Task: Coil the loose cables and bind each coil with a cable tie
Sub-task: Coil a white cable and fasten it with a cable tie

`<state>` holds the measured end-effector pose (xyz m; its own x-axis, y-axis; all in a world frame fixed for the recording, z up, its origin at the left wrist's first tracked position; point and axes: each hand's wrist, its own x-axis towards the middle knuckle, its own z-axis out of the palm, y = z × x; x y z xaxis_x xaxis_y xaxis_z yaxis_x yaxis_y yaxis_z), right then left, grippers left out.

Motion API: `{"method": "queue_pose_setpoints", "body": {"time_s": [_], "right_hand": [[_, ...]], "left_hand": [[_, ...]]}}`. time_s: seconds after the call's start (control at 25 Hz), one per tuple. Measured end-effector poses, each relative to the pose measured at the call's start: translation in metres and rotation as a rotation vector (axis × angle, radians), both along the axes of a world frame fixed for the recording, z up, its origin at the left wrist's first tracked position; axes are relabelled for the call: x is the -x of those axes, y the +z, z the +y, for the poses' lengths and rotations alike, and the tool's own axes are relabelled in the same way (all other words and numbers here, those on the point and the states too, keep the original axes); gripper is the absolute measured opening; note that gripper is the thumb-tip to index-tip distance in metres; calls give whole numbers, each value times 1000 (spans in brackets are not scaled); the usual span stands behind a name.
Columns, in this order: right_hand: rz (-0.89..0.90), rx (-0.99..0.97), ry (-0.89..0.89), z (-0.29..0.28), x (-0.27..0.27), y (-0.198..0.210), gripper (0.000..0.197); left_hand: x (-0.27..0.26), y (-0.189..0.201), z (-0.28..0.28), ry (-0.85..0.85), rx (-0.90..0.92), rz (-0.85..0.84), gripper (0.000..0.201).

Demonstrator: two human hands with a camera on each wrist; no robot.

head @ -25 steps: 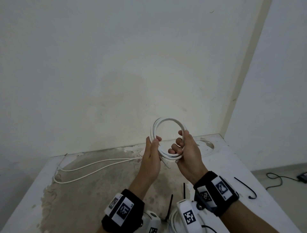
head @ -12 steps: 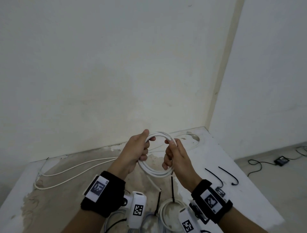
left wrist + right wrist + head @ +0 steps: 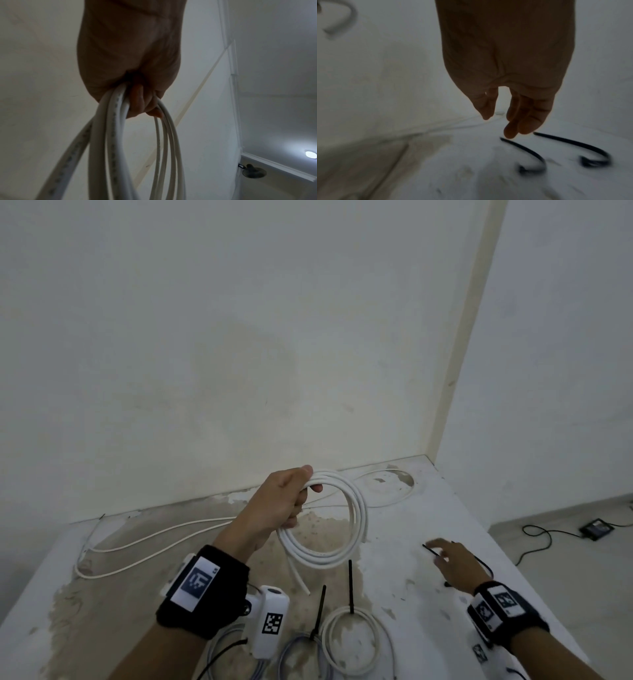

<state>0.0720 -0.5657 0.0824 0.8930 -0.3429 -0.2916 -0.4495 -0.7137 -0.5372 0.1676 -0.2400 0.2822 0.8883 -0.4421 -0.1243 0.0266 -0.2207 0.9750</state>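
My left hand point(image 3: 291, 501) grips a white cable coil point(image 3: 342, 556) at its top, lifted above the table; in the left wrist view the fingers point(image 3: 142, 104) curl round the coil's strands point(image 3: 113, 135). My right hand point(image 3: 448, 556) is off the coil, low over the table at the right, fingers relaxed and holding nothing. Its fingertips point(image 3: 510, 132) hover just above two loose black cable ties point(image 3: 530, 155) point(image 3: 590, 151); whether they touch one is unclear because of blur.
Near the front edge lie a bound white coil point(image 3: 356, 642) and a grey coil point(image 3: 301, 655), each with a black tie standing up. A loose white cable point(image 3: 144, 556) runs along the table's left and back point(image 3: 394, 487). The table edge drops at the right to the floor with a black cord point(image 3: 548, 537).
My right hand let go of the coil and moved right and down to the black ties. The left hand now holds the coil alone.
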Motion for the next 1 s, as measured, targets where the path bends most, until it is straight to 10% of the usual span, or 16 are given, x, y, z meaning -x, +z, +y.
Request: {"method": "queue_pose_setpoints", "body": {"time_s": [0.16, 0.36, 0.6, 0.76, 1.0], "right_hand": [[248, 306, 97, -28, 27, -80, 42], [202, 433, 76, -12, 36, -83, 11], [-399, -330, -81, 28, 6, 38, 19], [-449, -978, 177, 75, 6, 167, 18], [-550, -906, 72, 151, -17, 199, 14]], "left_hand": [[3, -3, -3, -26, -17, -2, 41], [-1, -8, -5, 17, 14, -4, 41], [-13, -17, -1, 149, -5, -84, 43], [-21, -19, 1, 232, -16, -135, 44], [-17, -7, -1, 217, -8, -265, 45]]}}
